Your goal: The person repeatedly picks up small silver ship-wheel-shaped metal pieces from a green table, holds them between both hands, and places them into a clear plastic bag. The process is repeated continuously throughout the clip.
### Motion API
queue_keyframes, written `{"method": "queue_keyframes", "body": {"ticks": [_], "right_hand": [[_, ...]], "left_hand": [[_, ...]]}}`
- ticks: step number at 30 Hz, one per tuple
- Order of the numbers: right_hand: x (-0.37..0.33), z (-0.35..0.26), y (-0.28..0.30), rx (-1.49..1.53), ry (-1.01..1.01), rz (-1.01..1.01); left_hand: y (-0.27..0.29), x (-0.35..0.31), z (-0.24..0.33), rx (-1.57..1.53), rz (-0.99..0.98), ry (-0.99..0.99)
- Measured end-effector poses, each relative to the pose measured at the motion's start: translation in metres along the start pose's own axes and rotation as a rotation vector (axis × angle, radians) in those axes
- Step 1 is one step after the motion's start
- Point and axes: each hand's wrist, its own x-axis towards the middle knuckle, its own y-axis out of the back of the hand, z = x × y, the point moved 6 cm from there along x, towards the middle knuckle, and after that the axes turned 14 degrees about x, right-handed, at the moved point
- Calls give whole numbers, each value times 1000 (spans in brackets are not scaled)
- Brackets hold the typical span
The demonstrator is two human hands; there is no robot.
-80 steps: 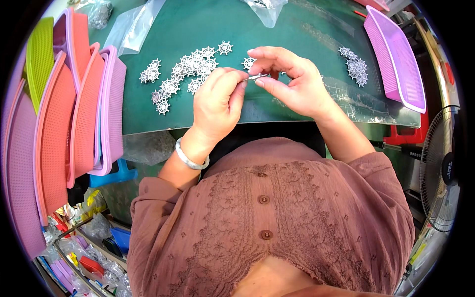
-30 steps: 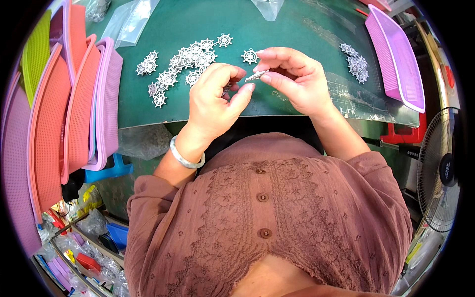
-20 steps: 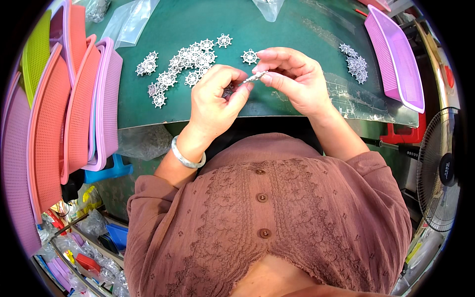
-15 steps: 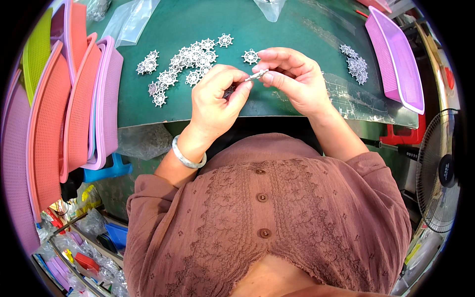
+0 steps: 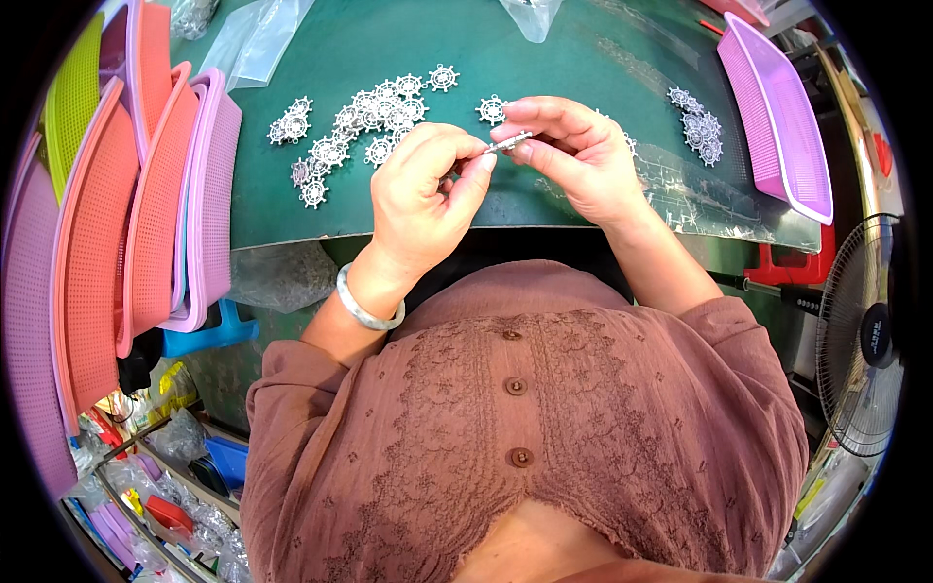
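Note:
Between my two hands, above the near part of the green table, a small silver ship's-wheel charm [image 5: 509, 143] is held nearly edge-on. The thumb and forefinger of my left hand [image 5: 424, 189] pinch its left end. My right hand [image 5: 588, 160] grips the other end between thumb and fingers. Just beyond my fingers a single matching charm [image 5: 491, 110] lies flat on the table. A loose pile of ship's-wheel charms [image 5: 364, 117] spreads to the left, partly behind my left hand. A smaller heap of them [image 5: 701, 126] lies at the right.
Nested pink, purple and green plastic baskets [image 5: 160, 214] stand along the table's left side. A purple basket [image 5: 777, 117] rests at the right edge, with a fan [image 5: 860, 335] below it. Clear plastic bags [image 5: 258, 44] lie at the back of the green table [image 5: 603, 58].
The charm has tilted a little between my fingers, and both hands have shifted very slightly. The charms on the table lie as before.

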Motion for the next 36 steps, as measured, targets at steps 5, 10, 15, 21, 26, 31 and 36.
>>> {"method": "queue_keyframes", "body": {"ticks": [5,10,15,21,26,31,36], "right_hand": [[-2,-12,-5,-286,235,6],[-5,-27,-20,-737,570,-70],[-5,-23,-15,-599,477,-60],[-6,-13,-9,-317,314,-39],[-8,-10,-8,-286,233,-109],[-8,-9,-7,-251,243,-111],[-8,-10,-7,-231,235,-90]], "left_hand": [[-8,-4,-14,-91,-162,196],[-25,-19,-23,-803,-322,672],[-28,-20,-25,-760,-326,686],[-28,-21,-30,-716,-306,692],[-26,-21,-29,-630,-290,659],[-26,-20,-30,-586,-278,629],[-26,-21,-31,-578,-285,608]]}}
